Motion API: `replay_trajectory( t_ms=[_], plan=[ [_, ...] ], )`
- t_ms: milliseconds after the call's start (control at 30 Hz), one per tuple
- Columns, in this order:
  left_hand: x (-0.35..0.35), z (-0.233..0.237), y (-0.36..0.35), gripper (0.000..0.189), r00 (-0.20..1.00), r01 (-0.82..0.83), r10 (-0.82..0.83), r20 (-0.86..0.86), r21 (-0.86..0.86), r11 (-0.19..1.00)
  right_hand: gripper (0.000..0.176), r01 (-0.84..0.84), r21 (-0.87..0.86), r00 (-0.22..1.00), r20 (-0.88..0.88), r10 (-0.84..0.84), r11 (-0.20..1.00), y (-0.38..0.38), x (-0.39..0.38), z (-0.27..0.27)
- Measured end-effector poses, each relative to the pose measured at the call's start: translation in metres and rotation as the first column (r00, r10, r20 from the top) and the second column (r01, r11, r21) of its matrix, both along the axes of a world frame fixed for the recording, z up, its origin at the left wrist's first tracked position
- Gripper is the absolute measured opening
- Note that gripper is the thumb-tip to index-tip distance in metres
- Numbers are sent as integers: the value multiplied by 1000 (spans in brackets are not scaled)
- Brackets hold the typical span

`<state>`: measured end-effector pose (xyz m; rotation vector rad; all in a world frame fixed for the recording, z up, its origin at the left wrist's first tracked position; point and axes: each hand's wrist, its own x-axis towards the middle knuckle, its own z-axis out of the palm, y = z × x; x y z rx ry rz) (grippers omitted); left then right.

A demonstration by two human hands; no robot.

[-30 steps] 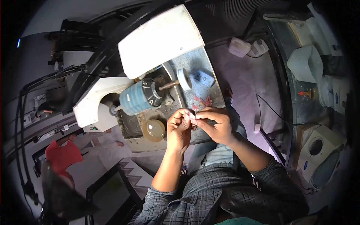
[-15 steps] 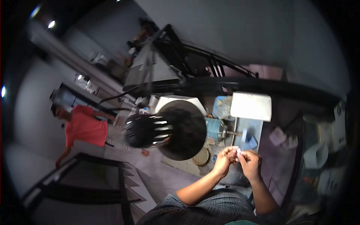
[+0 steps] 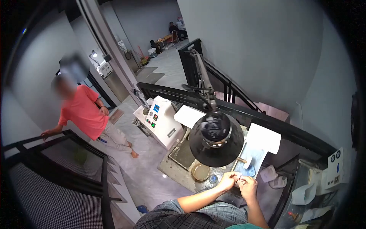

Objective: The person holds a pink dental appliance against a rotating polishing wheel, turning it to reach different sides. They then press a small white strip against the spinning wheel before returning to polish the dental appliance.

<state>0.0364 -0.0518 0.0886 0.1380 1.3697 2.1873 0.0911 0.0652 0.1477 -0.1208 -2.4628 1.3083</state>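
Note:
My left hand [image 3: 227, 181] and my right hand [image 3: 248, 187] meet under the lamp light, fingertips pinched together. Between them is a small pale piece [image 3: 238, 176], mostly covered by the fingers, too small to name. Just beyond the hands, a whitish wheel [image 3: 247, 162] sits on a spindle beside a blue block [image 3: 249, 171]. To their left on the worktop [image 3: 179, 180] are a round bowl [image 3: 201, 172] of cloudy liquid and a small blue-topped item [image 3: 213, 178].
A black lamp [image 3: 216, 141] hangs over the bench. Behind it stand a white control box [image 3: 162, 118] and a white panel [image 3: 264, 137]. Black railing [image 3: 267, 120] runs along the back. A person in a red shirt [image 3: 84, 114] stands at left. White equipment [image 3: 331, 171] is at right.
My view has swung and sharpened, so the lamp and bench sit lower and further right. Both hands stay together at the small piece. The standing person's far arm now reaches to the railing.

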Motion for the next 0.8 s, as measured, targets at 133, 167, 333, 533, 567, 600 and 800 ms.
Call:
replay_trajectory(
  t_ms=[133,167,333,533,567,600,800],
  plan=[
    [-12,-2,-7,17,999,29,-34,-33,-138,990,17,28,18,999,45,-28,999,2,-6,5],
    [-14,-5,-7,17,999,37,-41,-24,-165,986,18,94,-3,992,88,-93,996,5,-8,-1],
    [-20,-9,-8,19,993,118,-120,-2,-172,978,20,119,-39,969,225,-107,992,10,-10,7],
    [-19,-5,-9,21,987,160,-157,47,-76,984,12,64,-88,980,193,-46,994,4,-7,0],
    [-17,-5,-7,20,986,150,-149,70,-13,989,12,37,-60,988,150,-27,998,3,-6,-2],
    [-15,-7,-4,21,985,139,-143,96,50,989,12,33,-56,988,150,-24,998,3,-4,-5],
    [-15,-14,-2,18,977,91,-108,185,97,991,10,44,-37,997,71,-42,998,8,-3,-10]
  ],
)
